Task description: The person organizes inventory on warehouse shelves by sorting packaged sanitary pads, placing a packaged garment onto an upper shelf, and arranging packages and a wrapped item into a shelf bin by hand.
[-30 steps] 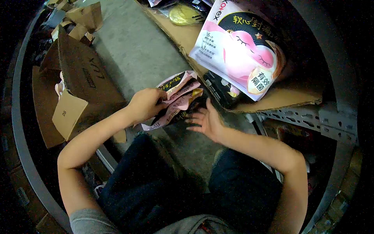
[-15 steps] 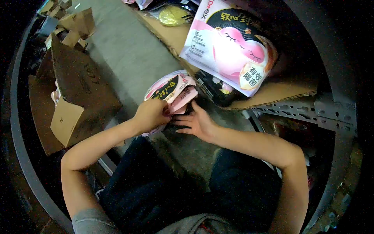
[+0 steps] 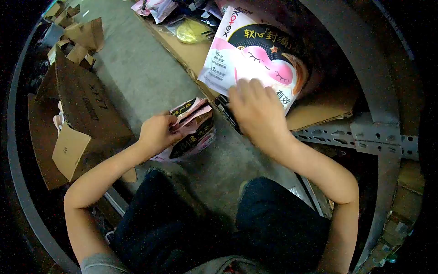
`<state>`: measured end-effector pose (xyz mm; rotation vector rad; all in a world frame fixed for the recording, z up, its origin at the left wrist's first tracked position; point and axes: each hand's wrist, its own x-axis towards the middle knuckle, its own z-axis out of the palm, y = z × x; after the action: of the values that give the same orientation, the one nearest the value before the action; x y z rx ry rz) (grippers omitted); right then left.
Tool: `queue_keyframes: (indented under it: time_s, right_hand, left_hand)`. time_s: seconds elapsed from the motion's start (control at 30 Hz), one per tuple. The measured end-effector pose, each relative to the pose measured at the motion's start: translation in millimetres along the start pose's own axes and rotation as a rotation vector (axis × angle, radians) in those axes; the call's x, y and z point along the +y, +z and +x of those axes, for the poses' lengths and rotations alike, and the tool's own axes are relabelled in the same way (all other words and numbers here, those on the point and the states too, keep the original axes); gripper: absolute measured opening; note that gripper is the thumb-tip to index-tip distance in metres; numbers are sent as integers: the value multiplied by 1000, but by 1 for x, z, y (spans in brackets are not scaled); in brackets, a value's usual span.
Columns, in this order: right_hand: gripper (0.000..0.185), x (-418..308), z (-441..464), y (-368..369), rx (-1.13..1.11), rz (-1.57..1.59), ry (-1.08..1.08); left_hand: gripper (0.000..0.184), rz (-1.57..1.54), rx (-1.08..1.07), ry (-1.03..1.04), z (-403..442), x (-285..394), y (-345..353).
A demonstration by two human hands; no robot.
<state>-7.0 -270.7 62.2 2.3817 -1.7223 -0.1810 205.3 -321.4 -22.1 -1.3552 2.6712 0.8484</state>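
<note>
My left hand [image 3: 157, 132] is closed on the top edges of pink-and-black sanitary pad packs [image 3: 198, 139], held upright side by side above the floor in front of my knees. My right hand [image 3: 260, 107], blurred by motion, is over the lower part of a large white-and-pink Kotex sanitary pad pack [image 3: 251, 57]. That pack bears a sleeping-mask picture and lies on the cardboard [image 3: 315, 116] at the right. The right fingertips look bent towards its front, but I cannot make out whether they grip it.
At the left stands an open brown carton [image 3: 91, 100] with its flaps up. A clear bag with a yellow round thing [image 3: 194, 31] lies beyond the Kotex pack. A perforated metal shelf beam [image 3: 333, 135] runs under the cardboard at right.
My right hand has left the held packs and moved up and right to the large Kotex pack. The left hand keeps its hold, and the held packs now show more of their fronts.
</note>
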Motion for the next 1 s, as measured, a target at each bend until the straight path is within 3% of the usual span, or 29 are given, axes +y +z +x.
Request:
queue_keyframes:
  time_s: [0.03,0.1,0.17,0.23,0.4,0.5,0.57,0.63,0.77,0.87,0.93,1.0]
  right_hand:
    - [31,7,4,3,5,-4,-3]
    - [35,21,10,9,227,-213,202]
    - [39,33,18,-5,380,-183,248]
    - [42,45,34,-10,359,-218,335]
    - [42,65,60,-5,-33,107,565]
    - [33,68,63,-10,-30,267,623]
    - [38,74,64,-5,-36,292,628]
    - [35,77,64,-3,36,244,578]
    - [32,83,63,4,71,261,562]
    - [31,84,62,3,70,219,552]
    - [31,85,63,1,100,241,575]
    - [31,86,62,-5,141,294,555]
  left_hand:
    - [27,13,21,-1,0,-1,-1]
    - [25,2,38,-13,-1,1,-5]
    - [22,-17,50,-30,-2,2,-5]
    - [21,83,45,0,0,0,-3]
    - [19,57,-19,-6,4,-4,1]
    - [18,5,-69,-47,5,-6,5]
    - [18,-15,-116,-105,6,-7,7]
    - [19,-19,-125,30,8,-10,9]
    - [19,-56,-167,33,9,-14,12]
    - [21,-201,-300,48,12,-20,17]
    - [25,-459,-486,-17,16,-23,19]
    - [26,-505,-556,-117,21,-24,18]
